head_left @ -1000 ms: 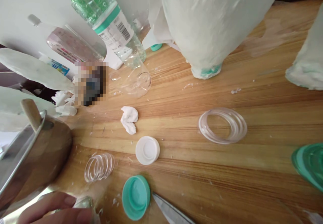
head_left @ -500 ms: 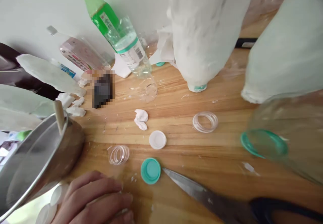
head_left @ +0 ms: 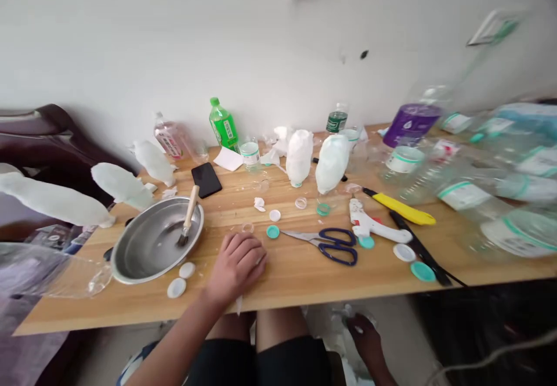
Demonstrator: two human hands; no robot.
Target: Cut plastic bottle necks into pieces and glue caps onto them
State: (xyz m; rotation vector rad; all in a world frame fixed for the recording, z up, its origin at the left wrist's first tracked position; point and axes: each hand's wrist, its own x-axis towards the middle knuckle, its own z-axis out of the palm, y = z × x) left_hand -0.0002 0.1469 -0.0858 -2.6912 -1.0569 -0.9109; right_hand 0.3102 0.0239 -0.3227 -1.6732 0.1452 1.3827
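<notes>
My left hand [head_left: 237, 263] rests on the wooden table [head_left: 282, 287] with curled fingers drawn together; whatever lies beneath them is hidden. A turquoise cap [head_left: 272, 231] and blue-handled scissors [head_left: 337, 246] lie to its right, with a white cap [head_left: 274, 215] farther back. Left of it stands a metal bowl [head_left: 150, 241] with a wooden-handled brush [head_left: 190, 215] inside. Below the table's front edge, my right hand [head_left: 365, 336] is low beside clear plastic [head_left: 343, 311]; dimness and blur obscure its grip.
White-coated bottle shapes [head_left: 299, 157] stand at the back and left. A phone [head_left: 206, 179], green bottle [head_left: 224, 123], glue gun [head_left: 378, 226] and yellow-handled cutter [head_left: 402, 207] are on the table. Several clear bottles [head_left: 517, 229] crowd the right end.
The view has pulled back and widened, bringing the table edge, my legs and my right hand into sight. My left hand still lies on the table near the bowl.
</notes>
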